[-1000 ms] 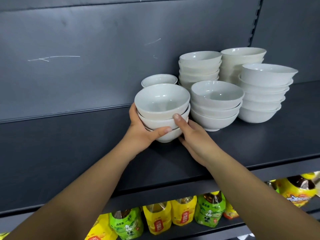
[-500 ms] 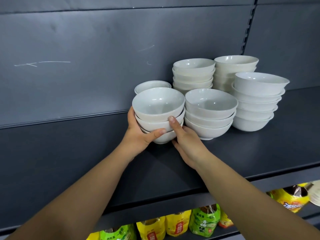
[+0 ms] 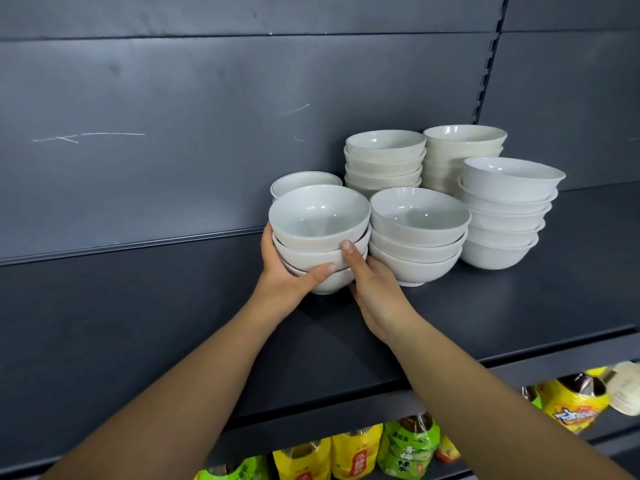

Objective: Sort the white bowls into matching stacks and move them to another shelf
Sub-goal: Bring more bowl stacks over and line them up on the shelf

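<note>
The left hand's thumb and curled fingers wrap the low bowls of the stack, and the right hand clamps it from the other side, thumb up, its other fingers hidden. That three-bowl stack is at the front left of the bowls, just beside the next stack; this looks like the pick-up for carrying, which calls for a level lift clear of that neighbour. All stand on a dark shelf against a grey panel, with bottles on the shelf below.
</note>
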{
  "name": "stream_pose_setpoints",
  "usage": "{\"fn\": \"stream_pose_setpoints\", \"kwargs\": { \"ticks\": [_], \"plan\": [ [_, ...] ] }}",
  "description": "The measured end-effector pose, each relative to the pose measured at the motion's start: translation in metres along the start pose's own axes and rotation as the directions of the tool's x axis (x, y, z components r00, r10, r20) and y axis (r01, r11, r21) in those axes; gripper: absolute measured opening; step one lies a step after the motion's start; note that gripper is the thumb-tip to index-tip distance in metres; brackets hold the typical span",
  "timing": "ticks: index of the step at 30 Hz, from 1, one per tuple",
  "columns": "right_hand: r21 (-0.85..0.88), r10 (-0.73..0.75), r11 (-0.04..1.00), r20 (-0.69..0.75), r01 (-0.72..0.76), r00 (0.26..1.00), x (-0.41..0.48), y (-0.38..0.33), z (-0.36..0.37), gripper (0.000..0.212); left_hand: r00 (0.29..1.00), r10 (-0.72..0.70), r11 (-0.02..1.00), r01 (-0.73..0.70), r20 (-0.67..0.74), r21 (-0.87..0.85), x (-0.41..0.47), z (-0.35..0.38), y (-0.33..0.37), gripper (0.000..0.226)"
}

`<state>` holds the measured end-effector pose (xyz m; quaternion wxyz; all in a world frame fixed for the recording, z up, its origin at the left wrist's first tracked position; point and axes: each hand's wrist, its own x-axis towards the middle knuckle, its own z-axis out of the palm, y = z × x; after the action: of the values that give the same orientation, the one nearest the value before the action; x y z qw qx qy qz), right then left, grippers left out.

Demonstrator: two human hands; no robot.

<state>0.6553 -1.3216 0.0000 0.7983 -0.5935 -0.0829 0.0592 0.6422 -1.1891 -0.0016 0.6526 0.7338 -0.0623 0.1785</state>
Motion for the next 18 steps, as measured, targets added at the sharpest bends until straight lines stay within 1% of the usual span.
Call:
{"fn": "stream_pose_setpoints", "kwargs": {
  "ticks": [3, 7, 9, 10, 12, 13, 14, 15, 16, 17, 18],
  "plan": [
    [-0.031, -0.007, 0.999, -0.012, 0.006, 1.0, -0.001, 0.002, 0.001, 0.089, 1.0, 0.004, 1.0, -0.004, 0.027, 0.002, -0.001, 0.0, -0.001, 0.115],
    [-0.093, -0.056, 0.994, -0.033, 0.053, 0.998, 0.001, 0.005, -0.001, 0.082, 1.0, 0.006, 1.0, -0.006, -0.003, 0.001, 0.0, 0.002, -0.003, 0.111],
    [-0.136, -0.064, 0.989, -0.042, 0.058, 0.997, 0.0, 0.006, -0.001, 0.076, 1.0, -0.011, 1.0, 0.011, -0.005, -0.011, -0.001, 0.0, -0.002, 0.105],
    [-0.156, -0.057, 0.986, -0.051, 0.049, 0.997, -0.001, 0.006, -0.002, 0.07, 1.0, -0.01, 1.0, 0.01, -0.002, -0.02, -0.001, -0.002, 0.0, 0.103],
    [-0.197, -0.042, 0.98, -0.113, 0.019, 0.993, -0.011, 0.002, -0.002, 0.041, 1.0, -0.03, 1.0, 0.03, -0.01, 0.002, -0.006, -0.009, 0.005, 0.102],
    [-0.223, -0.049, 0.975, -0.157, 0.013, 0.986, -0.018, -0.001, -0.003, 0.034, 0.999, -0.032, 0.999, 0.033, -0.033, 0.016, -0.012, -0.013, 0.01, 0.098],
    [-0.261, -0.07, 0.965, -0.188, 0.019, 0.98, -0.026, -0.004, -0.004, 0.032, 0.998, -0.017, 1.0, 0.018, -0.065, 0.014, -0.02, -0.017, 0.015, 0.086],
    [-0.314, -0.1, 0.949, -0.199, 0.034, 0.975, -0.034, -0.008, -0.005, 0.028, 0.994, -0.004, 1.0, 0.007, -0.107, 0.027, -0.029, -0.02, 0.02, 0.068],
    [-0.376, -0.13, 0.925, -0.19, 0.051, 0.973, -0.045, -0.012, -0.006, 0.027, 0.988, 0.012, 0.998, -0.002, -0.152, 0.066, -0.043, -0.025, 0.026, 0.048],
    [-0.448, -0.164, 0.891, -0.163, 0.075, 0.973, -0.055, -0.015, -0.007, 0.028, 0.983, 0.032, 0.992, -0.01, -0.179, 0.126, -0.058, -0.028, 0.033, 0.033],
    [-0.519, -0.194, 0.849, -0.124, 0.103, 0.973, -0.066, -0.016, -0.008, 0.032, 0.981, 0.064, 0.98, -0.027, -0.185, 0.196, -0.076, -0.034, 0.039, 0.025]
  ]
}}
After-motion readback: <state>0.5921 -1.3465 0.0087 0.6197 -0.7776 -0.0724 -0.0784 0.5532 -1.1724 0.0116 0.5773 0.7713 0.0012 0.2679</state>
